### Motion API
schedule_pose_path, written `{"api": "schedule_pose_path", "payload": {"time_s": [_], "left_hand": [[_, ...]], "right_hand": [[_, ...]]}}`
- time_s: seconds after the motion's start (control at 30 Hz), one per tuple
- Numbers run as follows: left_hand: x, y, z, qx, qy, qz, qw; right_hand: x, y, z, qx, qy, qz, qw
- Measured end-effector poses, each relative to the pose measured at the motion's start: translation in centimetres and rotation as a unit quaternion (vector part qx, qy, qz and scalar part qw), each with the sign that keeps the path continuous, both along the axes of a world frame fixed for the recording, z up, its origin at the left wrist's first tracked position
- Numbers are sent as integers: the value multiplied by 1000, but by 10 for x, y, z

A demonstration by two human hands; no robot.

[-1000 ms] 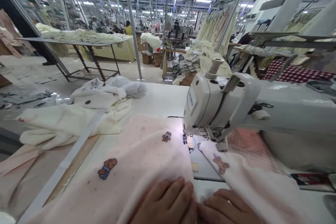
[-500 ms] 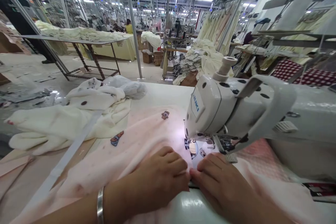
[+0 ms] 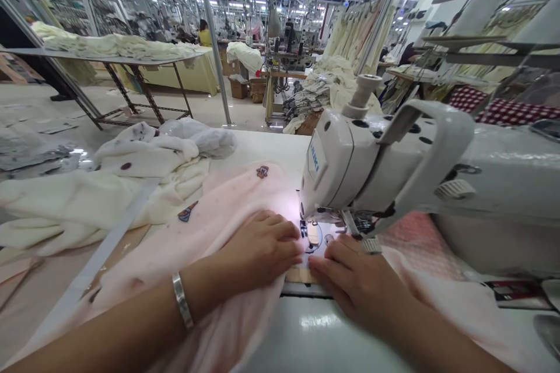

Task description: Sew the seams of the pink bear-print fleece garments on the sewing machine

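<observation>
Both hands lay flat, palms down, gripping nothing. Left hand (image 3: 262, 247) pressed the pink fleece (image 3: 219, 210); right hand (image 3: 354, 280) held its edge just beside. The presser foot (image 3: 313, 233) stood just beyond my fingertips.

Risks: fingertips drawn under the foot; uneven pressure skewing the seam.

The person's left hand (image 3: 262, 250) lies flat, palm down, on pink fleece fabric (image 3: 210, 227) printed with small cartoon figures, its fingertips just beside the presser foot (image 3: 313, 233) of a white Juki sewing machine (image 3: 350, 157). A silver bracelet (image 3: 182, 308) circles that wrist. The right hand (image 3: 354, 280) rests flat on the fabric's other side, fingers nearly touching the left hand's, above a small tan patch (image 3: 300, 275). A heap of cream garments (image 3: 131, 175) lies at the left of the worktable (image 3: 315, 332), crossed by a white strip (image 3: 100, 250).
</observation>
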State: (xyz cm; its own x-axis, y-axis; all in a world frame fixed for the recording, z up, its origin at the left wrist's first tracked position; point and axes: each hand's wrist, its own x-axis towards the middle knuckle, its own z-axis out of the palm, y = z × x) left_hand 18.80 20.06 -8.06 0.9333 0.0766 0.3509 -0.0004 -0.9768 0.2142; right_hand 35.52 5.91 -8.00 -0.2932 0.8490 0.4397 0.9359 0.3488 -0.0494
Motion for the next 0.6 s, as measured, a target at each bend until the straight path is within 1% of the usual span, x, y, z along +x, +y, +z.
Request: {"api": "schedule_pose_path", "payload": {"time_s": [0.13,0.3,0.4,0.47,0.5,0.57,0.6], "left_hand": [[5,10,-2,-16,-4,25,1000],[10,16,1,-33,13,43,998],[11,15,4,-39,11,48,998],[4,4,4,-34,9,56,998],[-2,-6,4,-30,9,60,998],[-21,-37,1,-22,11,65,998],[-33,-56,0,-19,17,64,998]], "right_hand": [[1,0,0,13,0,3,1000],[3,3,-4,-8,-7,-12,1000],[1,3,2,-10,-18,-10,1000],[-4,-2,13,-16,-23,5,1000],[-8,-7,19,-17,-23,17,999],[-17,-21,28,-29,-34,40,998],[-23,-30,29,-21,-36,49,998]]}}
